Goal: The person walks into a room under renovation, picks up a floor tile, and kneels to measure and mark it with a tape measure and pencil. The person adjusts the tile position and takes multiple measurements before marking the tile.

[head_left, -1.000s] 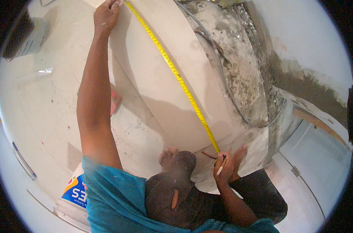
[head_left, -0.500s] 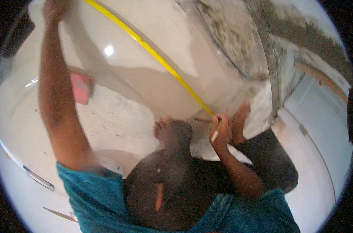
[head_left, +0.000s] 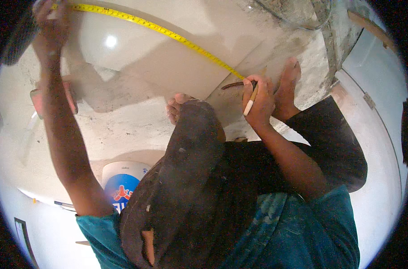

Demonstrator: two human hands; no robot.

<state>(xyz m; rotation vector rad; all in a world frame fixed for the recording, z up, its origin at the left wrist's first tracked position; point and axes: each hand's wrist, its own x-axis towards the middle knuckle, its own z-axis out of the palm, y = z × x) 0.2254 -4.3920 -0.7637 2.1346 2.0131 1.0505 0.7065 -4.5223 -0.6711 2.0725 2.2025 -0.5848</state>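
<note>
A yellow tape measure (head_left: 168,33) stretches in a shallow arc over the large smooth light-coloured tiles (head_left: 136,67), between my two hands. At the upper left, my left hand (head_left: 51,29) grips its far end; the fingers are partly blurred. My right hand (head_left: 260,101) is closed around the near end beside my bare foot (head_left: 288,85). That same hand also holds a slim pen (head_left: 250,104) with a white end, slanting down across the palm. Something dark shows between the right fingers, too small to make out. Just left of this hand lies a brown curved strip (head_left: 233,85).
A white bucket (head_left: 125,168) with a blue round print stands by my left elbow. Behind my left forearm is a red block-like thing (head_left: 69,96). Rough, dirty cement (head_left: 298,13) borders the tiles at the far right, with a pale blue-grey panel (head_left: 379,67) beyond.
The view has shifted, bringing my left hand and the tape's far end further into sight. My right hand appears higher in the picture, still on the tape. More of the bucket shows.
</note>
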